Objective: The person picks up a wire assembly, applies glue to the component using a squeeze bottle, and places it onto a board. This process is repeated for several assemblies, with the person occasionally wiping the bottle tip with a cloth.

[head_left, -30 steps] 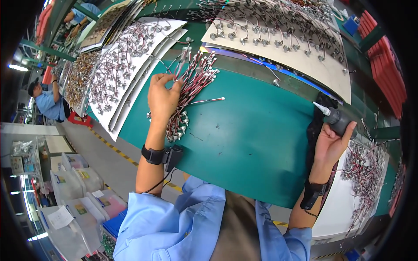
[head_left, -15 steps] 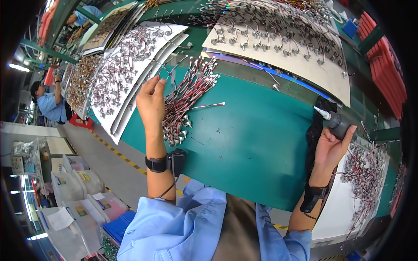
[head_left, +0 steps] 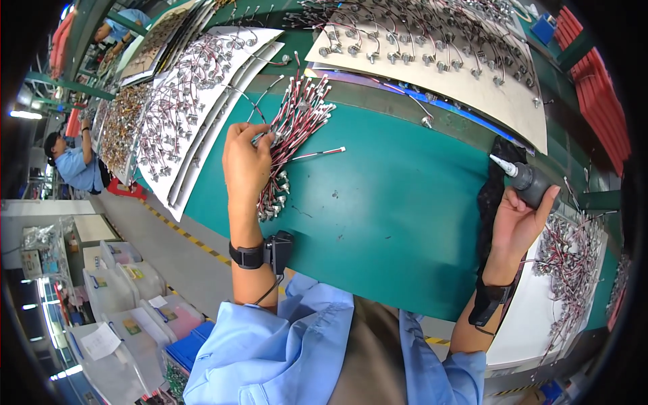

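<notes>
My left hand (head_left: 247, 165) is closed in a pinch at the left edge of a pile of red, black and white wire leads (head_left: 297, 121). A thin dark lead runs into its fingertips; the fingers partly hide what is pinched. White connectors top the pile, and small round metal parts (head_left: 273, 196) sit at its lower end. One lead (head_left: 317, 154) sticks out to the right. Over at the right, my right hand (head_left: 514, 219) is wrapped round a dark grey squeeze bottle (head_left: 530, 183); its white nozzle points up and left.
Stacked white boards (head_left: 202, 128) carrying wired metal parts stand left of the green mat (head_left: 378, 216). Another loaded board (head_left: 432, 88) lies at the back. A black cloth (head_left: 491, 196) is beside the bottle. More leads cover a white sheet (head_left: 520, 324) at right. Another person (head_left: 77, 165) works far left.
My left hand has moved slightly right and down, against the pile of leads. My right hand still holds the bottle, shifted only a little.
</notes>
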The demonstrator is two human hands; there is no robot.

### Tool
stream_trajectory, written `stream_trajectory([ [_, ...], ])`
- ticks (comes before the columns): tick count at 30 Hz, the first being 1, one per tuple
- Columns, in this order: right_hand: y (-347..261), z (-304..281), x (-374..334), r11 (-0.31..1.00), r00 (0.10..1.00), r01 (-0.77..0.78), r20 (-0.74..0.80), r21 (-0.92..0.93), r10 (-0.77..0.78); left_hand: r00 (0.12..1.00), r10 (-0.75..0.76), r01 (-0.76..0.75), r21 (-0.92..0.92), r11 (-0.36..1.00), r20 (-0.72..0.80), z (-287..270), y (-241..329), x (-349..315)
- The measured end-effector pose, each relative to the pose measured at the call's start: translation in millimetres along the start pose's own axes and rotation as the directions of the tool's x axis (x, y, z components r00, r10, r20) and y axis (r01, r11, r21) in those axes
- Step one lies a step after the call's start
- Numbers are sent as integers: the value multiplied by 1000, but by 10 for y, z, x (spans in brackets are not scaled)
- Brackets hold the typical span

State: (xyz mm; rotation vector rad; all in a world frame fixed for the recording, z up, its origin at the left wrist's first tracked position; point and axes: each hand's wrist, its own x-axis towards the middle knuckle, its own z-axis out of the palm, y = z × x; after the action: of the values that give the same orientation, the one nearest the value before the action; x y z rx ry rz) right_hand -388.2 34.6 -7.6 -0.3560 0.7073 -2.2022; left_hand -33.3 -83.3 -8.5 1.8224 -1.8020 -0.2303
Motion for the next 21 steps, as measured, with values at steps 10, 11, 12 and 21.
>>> stream_trajectory([
  [10,25,-46,1,1000,1000,-14,-1,10,14,953,244,-276,174,945,180,102,-120,128],
  [11,21,-42,1,1000,1000,-13,-1,10,13,949,270,-295,153,943,164,89,-138,135],
  [12,14,-26,-2,1000,1000,-14,-7,5,14,944,295,-314,131,940,146,71,-159,137],
  [21,-53,33,-185,1000,986,-9,164,16,6,974,36,189,-889,416,224,-187,511,-266],
])
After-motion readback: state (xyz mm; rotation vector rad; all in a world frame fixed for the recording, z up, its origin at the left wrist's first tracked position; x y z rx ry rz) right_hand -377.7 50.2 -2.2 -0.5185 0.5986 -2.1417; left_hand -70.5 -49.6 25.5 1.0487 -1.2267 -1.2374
